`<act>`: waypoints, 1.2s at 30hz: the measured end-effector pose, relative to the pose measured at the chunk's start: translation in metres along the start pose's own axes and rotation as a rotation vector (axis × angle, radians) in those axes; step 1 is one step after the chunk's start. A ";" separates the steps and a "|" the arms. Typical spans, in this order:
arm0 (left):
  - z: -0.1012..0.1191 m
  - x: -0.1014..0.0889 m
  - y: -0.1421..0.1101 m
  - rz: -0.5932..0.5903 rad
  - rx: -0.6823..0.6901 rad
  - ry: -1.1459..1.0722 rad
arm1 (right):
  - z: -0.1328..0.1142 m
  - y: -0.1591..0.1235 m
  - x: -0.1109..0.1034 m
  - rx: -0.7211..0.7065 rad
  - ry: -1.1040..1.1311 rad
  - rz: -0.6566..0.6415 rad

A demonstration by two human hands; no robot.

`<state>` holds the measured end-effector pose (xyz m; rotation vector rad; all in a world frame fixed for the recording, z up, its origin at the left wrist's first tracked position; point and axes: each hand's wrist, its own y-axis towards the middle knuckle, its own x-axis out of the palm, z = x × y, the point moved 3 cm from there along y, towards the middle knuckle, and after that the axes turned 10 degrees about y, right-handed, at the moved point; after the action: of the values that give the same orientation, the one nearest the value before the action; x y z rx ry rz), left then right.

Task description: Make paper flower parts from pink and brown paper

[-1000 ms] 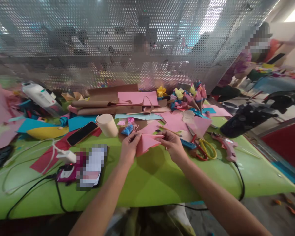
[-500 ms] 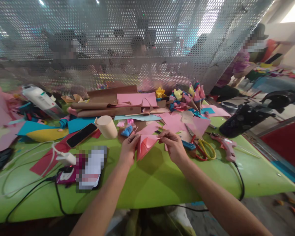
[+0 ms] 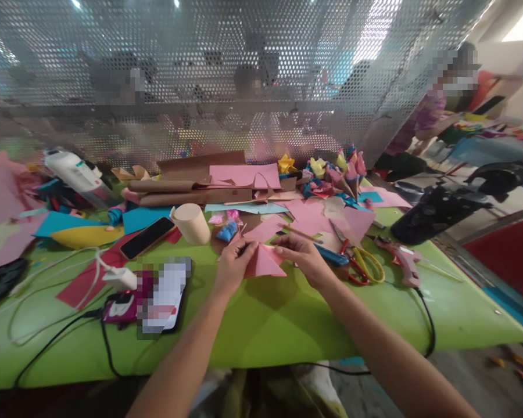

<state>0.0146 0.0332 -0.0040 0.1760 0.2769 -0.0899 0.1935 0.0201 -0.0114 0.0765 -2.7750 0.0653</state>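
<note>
Where the left hand point(image 3: 235, 261) and right hand point(image 3: 297, 252) come close together: folded pink paper point(image 3: 265, 264), one piece, creased to a peak, held over the green table point(image 3: 274, 325), near its middle.
Left hand: thumb and fingers closed narrowly on the paper's left side.
Right hand: thumb and forefinger pinched at the paper's right edge; remaining fingers curled.
Behind the hands: blue bundle point(image 3: 227, 231), small; beige cylinder point(image 3: 192, 224), upright, to its left; loose pink sheets point(image 3: 307, 215), overlapping.
Right of the hands: pencil point(image 3: 303, 233), lying aslant; blue cutter point(image 3: 332, 255); scissors point(image 3: 361, 264) with red and yellow handles; pink glue gun point(image 3: 404, 260), black cord attached; dark bottle point(image 3: 436, 215), tilted, near the table's right side.
Left of the hands: lit phone point(image 3: 168, 293), screen pixelated; dark phone point(image 3: 147, 238), face up, partly over red paper point(image 3: 85, 284); white charger point(image 3: 121, 279) beside a purple power strip point(image 3: 119, 309).
Far side: brown paper rolls point(image 3: 165, 193), lying flat; yellow paper flower point(image 3: 286, 164); paper cones point(image 3: 351, 177), clustered.
Backdrop: perforated metal panel point(image 3: 200, 75), standing beyond the table.
Upper right: person point(image 3: 425, 119) in a patterned top, well apart from the hands.
</note>
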 end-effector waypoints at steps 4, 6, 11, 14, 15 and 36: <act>0.003 0.001 0.000 -0.002 -0.024 0.001 | 0.002 0.002 0.000 -0.017 -0.093 0.009; 0.004 0.001 0.000 0.022 -0.050 -0.009 | 0.000 0.002 0.000 -0.063 -0.130 0.018; 0.010 0.005 -0.003 0.021 0.022 0.068 | 0.002 -0.002 0.003 -0.105 -0.207 -0.021; 0.011 0.011 -0.006 -0.020 0.072 0.126 | 0.008 -0.002 0.004 -0.086 -0.283 -0.042; 0.010 0.013 -0.007 -0.030 0.075 0.129 | 0.009 -0.001 0.003 -0.089 -0.311 -0.027; -0.010 0.011 0.003 0.033 -0.182 -0.125 | 0.007 0.002 -0.002 -0.099 -0.292 -0.043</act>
<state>0.0228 0.0370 -0.0166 -0.0057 0.1568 -0.0425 0.1927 0.0222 -0.0191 0.1292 -3.0607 -0.1032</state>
